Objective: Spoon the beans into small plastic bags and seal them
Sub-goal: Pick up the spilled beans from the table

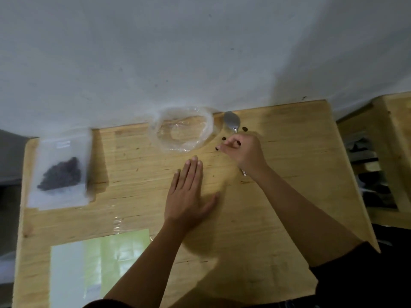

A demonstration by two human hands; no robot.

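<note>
Pressing flat and open on the worktop (133, 174), the left hand (189, 192) lies short of the clear bag (182, 130), and just right of that bag the loose beans (223, 138) lie at the nearer right hand (244, 152), whose curled fingers (228, 145) appear to pinch one.

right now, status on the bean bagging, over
left grip flat on table, open. right grip pinching a bean over the spoon. clear bag open, looks empty. stray beans loose by spoon.
</note>
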